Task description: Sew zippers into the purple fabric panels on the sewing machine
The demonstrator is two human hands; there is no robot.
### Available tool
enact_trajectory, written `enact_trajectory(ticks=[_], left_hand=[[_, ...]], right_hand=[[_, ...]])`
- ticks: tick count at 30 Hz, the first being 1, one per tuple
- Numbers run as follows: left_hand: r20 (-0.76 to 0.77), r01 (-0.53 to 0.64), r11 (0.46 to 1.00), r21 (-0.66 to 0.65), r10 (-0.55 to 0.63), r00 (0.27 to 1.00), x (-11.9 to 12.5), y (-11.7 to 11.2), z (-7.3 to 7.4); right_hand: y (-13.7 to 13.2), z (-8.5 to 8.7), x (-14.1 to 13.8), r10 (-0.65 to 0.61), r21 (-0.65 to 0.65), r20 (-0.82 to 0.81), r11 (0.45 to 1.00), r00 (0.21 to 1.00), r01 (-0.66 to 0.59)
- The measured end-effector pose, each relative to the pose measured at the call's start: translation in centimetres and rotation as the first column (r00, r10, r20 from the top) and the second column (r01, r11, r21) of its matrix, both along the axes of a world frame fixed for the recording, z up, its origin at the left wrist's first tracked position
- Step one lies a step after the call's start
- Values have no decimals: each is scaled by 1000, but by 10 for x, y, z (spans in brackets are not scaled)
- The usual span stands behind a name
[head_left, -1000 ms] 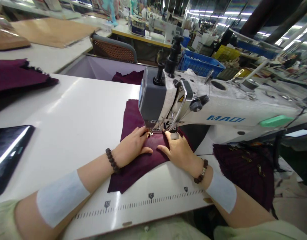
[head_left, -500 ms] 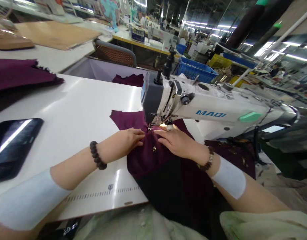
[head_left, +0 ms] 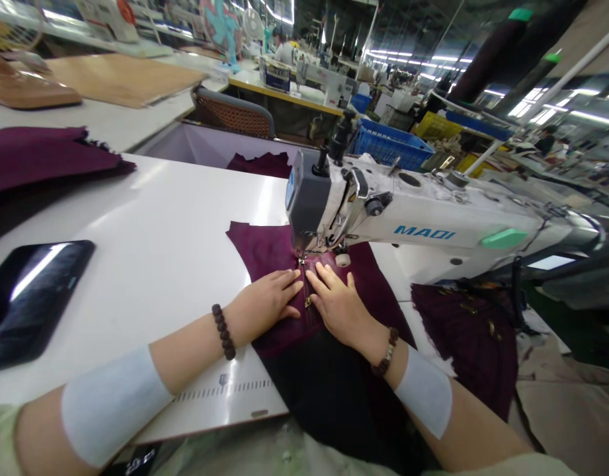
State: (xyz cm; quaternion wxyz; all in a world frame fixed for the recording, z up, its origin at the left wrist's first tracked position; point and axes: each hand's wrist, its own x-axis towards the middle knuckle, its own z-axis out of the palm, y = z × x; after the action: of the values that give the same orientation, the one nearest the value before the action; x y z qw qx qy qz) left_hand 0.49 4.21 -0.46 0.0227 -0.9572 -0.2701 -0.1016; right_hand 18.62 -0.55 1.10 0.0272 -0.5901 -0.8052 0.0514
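A maroon fabric piece [head_left: 269, 254] with a black lower panel [head_left: 328, 383] lies under the needle end of a white sewing machine [head_left: 423, 211]. Down its middle runs a zipper [head_left: 308, 311] with a gold-coloured pull. My left hand [head_left: 269, 301] rests flat on the cloth, left of the zipper, fingers stretched toward it. On the other side my right hand [head_left: 341, 304] presses the cloth with fingers spread, just below the presser foot [head_left: 303, 256]. Neither hand grips anything.
A dark phone [head_left: 36, 297] lies on the white table [head_left: 185, 251] at left, below stacked maroon cloth [head_left: 46, 155]. More maroon pieces with zipper pulls [head_left: 467, 330] lie right of the machine. Behind stand a chair [head_left: 235, 112] and a blue basket [head_left: 391, 142].
Both hands have moved toward me, away from the needle, and now lie flat along the zipper. More of the zipper shows between them. The view has shifted slightly.
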Motion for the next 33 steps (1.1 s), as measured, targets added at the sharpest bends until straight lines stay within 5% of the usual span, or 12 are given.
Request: enact_trajectory(ticks=[22,33], left_hand=[[6,37,991,125,-39,999,-1,6,-3],[29,7,1000,27,-8,1000,-2,9,-3]], right_hand=[[2,0,-4,-18,20,35,1000,999,18],[7,-1,1,-1,39,-2,999,1000,1]])
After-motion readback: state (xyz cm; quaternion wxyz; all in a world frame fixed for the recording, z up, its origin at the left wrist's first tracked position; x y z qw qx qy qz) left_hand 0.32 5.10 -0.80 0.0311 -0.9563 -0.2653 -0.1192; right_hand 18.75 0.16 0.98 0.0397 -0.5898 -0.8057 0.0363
